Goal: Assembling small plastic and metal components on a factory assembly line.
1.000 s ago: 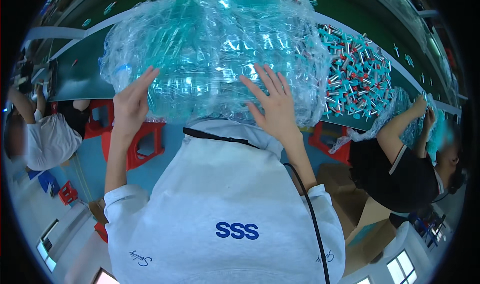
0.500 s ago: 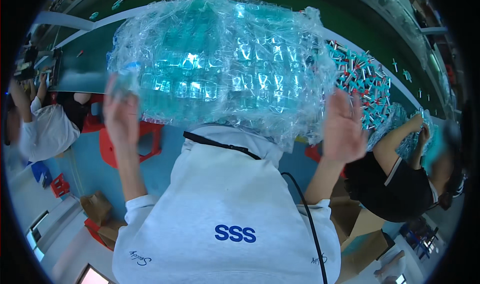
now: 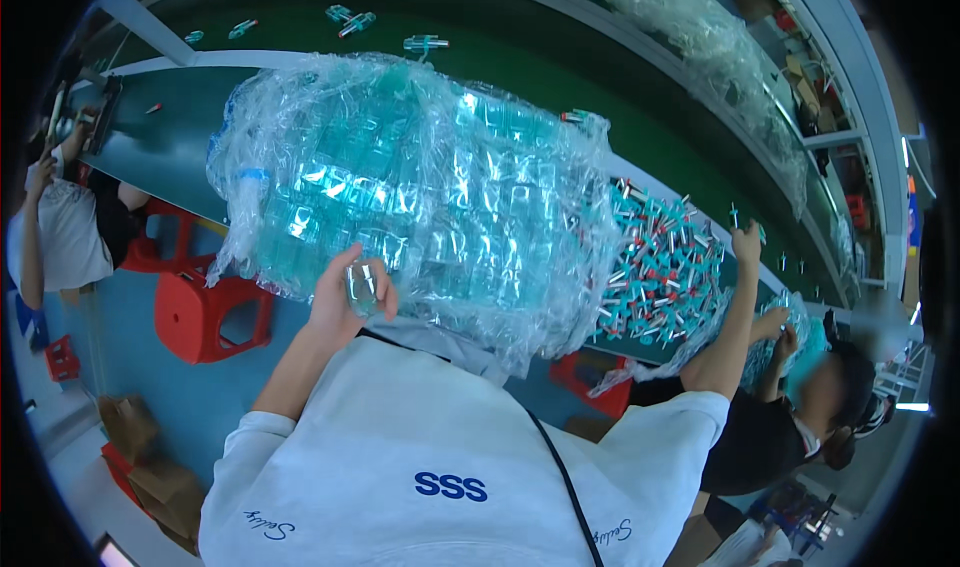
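One long green conveyor table carries everything here. Largest item on it: a bulging clear plastic bag packed with teal-tinted transparent parts, resting at the near edge and overhanging toward the person. Right of it, a loose heap of small teal and red pieces lies on an opened sheet. Left hand presses up under the bag's lower edge, fingers curled, pinching film. Right hand is raised beside the heap; grip cannot be told. A red stool stands below.

Risk, as judged: one pinched fold bears a heavy, slack load; thin film could tear or slip, and the bag could slide off the edge, spilling parts onto the floor.
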`<state>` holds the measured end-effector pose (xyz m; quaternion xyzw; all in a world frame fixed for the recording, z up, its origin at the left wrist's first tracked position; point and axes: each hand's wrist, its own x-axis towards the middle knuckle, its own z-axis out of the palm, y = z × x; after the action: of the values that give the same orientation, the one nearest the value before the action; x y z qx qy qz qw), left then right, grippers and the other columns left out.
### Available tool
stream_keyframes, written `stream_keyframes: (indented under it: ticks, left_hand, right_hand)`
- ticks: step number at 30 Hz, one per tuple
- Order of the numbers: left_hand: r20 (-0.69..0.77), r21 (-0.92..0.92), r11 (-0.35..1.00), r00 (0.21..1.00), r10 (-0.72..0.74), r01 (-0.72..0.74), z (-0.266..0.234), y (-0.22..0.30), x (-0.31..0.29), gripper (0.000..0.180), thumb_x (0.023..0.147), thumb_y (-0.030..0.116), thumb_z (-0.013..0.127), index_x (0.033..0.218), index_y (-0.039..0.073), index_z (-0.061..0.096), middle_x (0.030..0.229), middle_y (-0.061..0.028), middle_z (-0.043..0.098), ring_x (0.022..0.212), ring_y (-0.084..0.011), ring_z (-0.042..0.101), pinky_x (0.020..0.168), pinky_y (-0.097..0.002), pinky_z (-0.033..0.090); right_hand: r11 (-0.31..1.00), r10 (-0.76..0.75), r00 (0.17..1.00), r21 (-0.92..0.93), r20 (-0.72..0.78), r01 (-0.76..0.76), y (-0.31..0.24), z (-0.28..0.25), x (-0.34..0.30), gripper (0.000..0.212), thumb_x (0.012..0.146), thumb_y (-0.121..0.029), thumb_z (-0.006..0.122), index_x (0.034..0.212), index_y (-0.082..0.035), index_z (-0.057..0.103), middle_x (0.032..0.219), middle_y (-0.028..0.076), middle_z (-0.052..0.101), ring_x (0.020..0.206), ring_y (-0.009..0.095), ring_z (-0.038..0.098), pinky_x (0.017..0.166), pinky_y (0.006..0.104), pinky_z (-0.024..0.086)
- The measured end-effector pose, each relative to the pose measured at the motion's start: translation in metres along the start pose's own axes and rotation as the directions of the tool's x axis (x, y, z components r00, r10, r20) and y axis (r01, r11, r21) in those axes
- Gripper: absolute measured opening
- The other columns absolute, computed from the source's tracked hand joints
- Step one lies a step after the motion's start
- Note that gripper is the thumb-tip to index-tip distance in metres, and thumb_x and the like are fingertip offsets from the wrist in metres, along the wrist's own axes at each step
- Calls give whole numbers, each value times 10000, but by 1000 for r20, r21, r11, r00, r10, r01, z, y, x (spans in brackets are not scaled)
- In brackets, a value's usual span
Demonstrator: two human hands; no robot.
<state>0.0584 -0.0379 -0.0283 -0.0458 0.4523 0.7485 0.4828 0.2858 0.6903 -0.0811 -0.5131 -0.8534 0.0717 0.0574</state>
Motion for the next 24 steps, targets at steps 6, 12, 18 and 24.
stream_keyframes:
  ticks: [6, 12, 18, 24]
  left_hand:
    - [61, -68, 997, 998, -22, 26, -41, -20, 15, 714, 1019, 651, 245, 658, 93, 506, 535, -36, 460, 509, -173, 438, 550, -314, 357]
    - [-32, 34, 999, 999, 39, -38, -7, 5, -23, 687, 1013, 662, 233, 724, 79, 452, 662, -10, 351, 599, -131, 357, 553, -283, 355]
    - [50, 397, 907, 990, 134, -143, 5, 26, -9, 333, 1035, 370, 491, 1067, 43, 540, 850, -14, 528, 730, -107, 499, 627, -283, 480]
    - [123, 352, 875, 944, 308, -331, 67, 19, 29, 390, 849, -45, 720, 1219, 20, 615, 1101, -29, 589, 878, -83, 548, 679, -251, 490]
  right_hand:
    - [995, -22, 982, -96, -185, 5, 108, 31, 90, 512, 840, -196, 595, 1317, -14, 569, 1110, 263, 671, 972, 440, 669, 850, 493, 532]
    - [981, 151, 980, -107, -126, -165, 9, 49, 35, 326, 855, -268, 678, 1026, 9, 678, 1084, 259, 681, 1040, 428, 648, 888, 497, 510]
    - [974, -209, 860, -21, -465, 225, -12, 6, 33, 311, 822, -318, 770, 906, -48, 641, 845, 137, 689, 815, 329, 675, 765, 438, 525]
    - [365, -379, 887, 839, -262, 404, -257, -95, -156, 187, 879, -41, 751, 1008, 50, 652, 897, 89, 712, 792, 118, 674, 746, 247, 526]
